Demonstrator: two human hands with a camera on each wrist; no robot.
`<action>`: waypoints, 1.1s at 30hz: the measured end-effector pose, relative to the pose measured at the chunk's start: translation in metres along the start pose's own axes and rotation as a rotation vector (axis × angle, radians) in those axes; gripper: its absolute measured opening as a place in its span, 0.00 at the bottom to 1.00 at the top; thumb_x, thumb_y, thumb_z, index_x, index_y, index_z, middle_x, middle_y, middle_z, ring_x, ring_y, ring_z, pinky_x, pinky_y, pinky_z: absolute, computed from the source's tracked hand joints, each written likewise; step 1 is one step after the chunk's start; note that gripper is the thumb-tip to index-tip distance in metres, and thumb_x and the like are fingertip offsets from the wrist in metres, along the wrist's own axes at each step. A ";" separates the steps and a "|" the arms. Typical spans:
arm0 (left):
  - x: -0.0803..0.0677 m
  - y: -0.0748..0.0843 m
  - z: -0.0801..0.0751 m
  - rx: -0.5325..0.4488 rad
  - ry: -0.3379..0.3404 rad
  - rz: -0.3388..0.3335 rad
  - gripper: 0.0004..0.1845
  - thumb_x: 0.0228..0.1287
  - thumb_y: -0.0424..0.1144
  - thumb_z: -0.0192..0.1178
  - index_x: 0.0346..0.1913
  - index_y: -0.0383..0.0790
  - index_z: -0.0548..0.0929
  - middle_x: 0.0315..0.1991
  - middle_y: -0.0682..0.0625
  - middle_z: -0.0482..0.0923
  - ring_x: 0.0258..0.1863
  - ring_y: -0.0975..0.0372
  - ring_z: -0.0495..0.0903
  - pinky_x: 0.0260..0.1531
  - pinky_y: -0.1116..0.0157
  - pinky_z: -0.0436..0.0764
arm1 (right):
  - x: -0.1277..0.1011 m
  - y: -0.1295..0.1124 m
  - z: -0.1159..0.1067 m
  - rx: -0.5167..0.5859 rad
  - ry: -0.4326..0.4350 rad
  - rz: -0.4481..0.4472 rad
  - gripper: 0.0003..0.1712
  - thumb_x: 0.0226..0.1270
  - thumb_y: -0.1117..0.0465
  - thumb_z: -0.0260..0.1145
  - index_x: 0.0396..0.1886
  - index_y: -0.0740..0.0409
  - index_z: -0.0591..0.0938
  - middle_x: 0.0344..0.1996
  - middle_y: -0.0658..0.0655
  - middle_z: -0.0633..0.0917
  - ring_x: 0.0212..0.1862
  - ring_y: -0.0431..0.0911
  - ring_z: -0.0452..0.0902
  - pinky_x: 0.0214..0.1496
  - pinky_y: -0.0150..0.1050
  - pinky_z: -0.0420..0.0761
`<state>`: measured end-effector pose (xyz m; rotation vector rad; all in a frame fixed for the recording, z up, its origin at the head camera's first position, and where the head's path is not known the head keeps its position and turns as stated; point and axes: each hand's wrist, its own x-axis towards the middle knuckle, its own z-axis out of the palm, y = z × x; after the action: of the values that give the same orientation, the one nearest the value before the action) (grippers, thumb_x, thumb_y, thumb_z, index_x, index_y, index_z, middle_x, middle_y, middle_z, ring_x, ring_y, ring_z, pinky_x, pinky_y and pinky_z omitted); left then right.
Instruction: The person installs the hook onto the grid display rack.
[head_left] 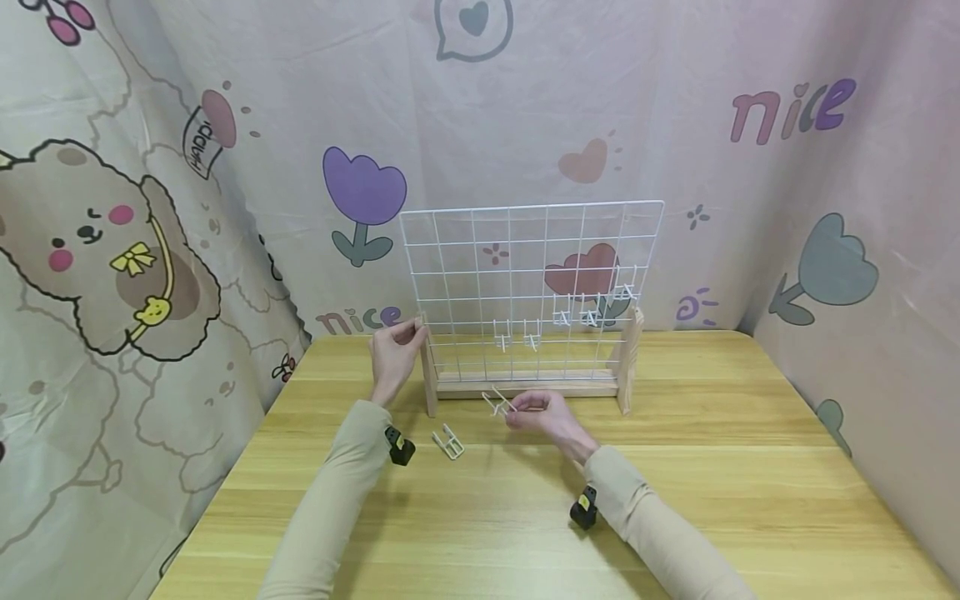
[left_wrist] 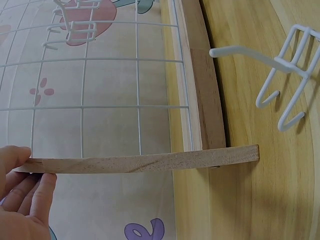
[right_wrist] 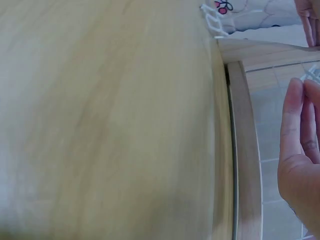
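Note:
A white wire grid panel (head_left: 532,206) stands upright in a wooden stand. My left hand (head_left: 393,354) pinches the top of the stand's left post (left_wrist: 145,163) between thumb and fingers. In front of the lower wooden bar (head_left: 525,389), my right hand (head_left: 551,419) pinches a white wire hook (head_left: 495,405) by one end, its prongs pointing left. Another white hook (head_left: 450,444) lies on the table between the two arms; the left wrist view shows its paired bent ends and single long prong. Several hooks hang on the grid, among them one low in the middle (head_left: 502,340) and one at upper right (head_left: 625,292).
The wood-grain table (head_left: 712,500) extends on both sides of the stand. Behind it hangs a printed cloth (head_left: 487,125), with another cloth side (head_left: 75,400) along the left edge. Each wrist wears a small black camera.

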<state>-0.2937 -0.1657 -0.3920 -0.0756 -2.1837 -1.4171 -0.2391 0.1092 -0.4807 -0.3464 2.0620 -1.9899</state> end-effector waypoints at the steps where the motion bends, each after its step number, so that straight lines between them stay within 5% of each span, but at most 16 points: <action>1: 0.000 0.000 0.000 -0.003 -0.001 -0.002 0.15 0.63 0.35 0.69 0.51 0.33 0.87 0.47 0.37 0.88 0.45 0.46 0.90 0.46 0.57 0.88 | 0.000 0.000 0.000 0.004 0.000 -0.003 0.18 0.58 0.65 0.74 0.46 0.70 0.82 0.34 0.48 0.89 0.39 0.42 0.87 0.55 0.42 0.86; 11: -0.001 0.000 0.000 -0.011 -0.008 -0.016 0.15 0.63 0.36 0.69 0.51 0.33 0.87 0.48 0.36 0.87 0.46 0.46 0.89 0.46 0.62 0.88 | -0.001 -0.010 0.005 0.235 -0.011 -0.004 0.22 0.62 0.70 0.69 0.53 0.78 0.76 0.38 0.53 0.91 0.45 0.46 0.88 0.62 0.46 0.84; 17: -0.001 0.001 -0.001 -0.008 -0.008 -0.021 0.15 0.63 0.36 0.69 0.51 0.34 0.87 0.48 0.38 0.88 0.45 0.48 0.90 0.45 0.64 0.89 | 0.000 -0.013 0.010 0.349 -0.008 -0.020 0.17 0.64 0.74 0.66 0.52 0.74 0.78 0.36 0.50 0.90 0.42 0.42 0.87 0.57 0.36 0.86; 23: -0.001 0.001 -0.001 -0.014 -0.004 -0.022 0.15 0.63 0.36 0.69 0.51 0.34 0.87 0.48 0.37 0.88 0.46 0.47 0.89 0.45 0.64 0.88 | 0.001 -0.020 0.020 0.439 0.021 -0.021 0.12 0.64 0.75 0.65 0.47 0.62 0.82 0.38 0.50 0.89 0.44 0.42 0.87 0.61 0.38 0.85; 33: -0.001 0.002 -0.002 -0.002 -0.011 -0.039 0.16 0.64 0.36 0.69 0.52 0.34 0.87 0.48 0.37 0.88 0.46 0.47 0.89 0.44 0.65 0.88 | 0.009 -0.035 0.044 0.564 0.092 -0.014 0.12 0.65 0.77 0.62 0.42 0.60 0.82 0.37 0.51 0.88 0.42 0.41 0.86 0.56 0.32 0.86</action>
<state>-0.2912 -0.1660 -0.3909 -0.0423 -2.2039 -1.4431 -0.2329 0.0633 -0.4471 -0.1537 1.4468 -2.5140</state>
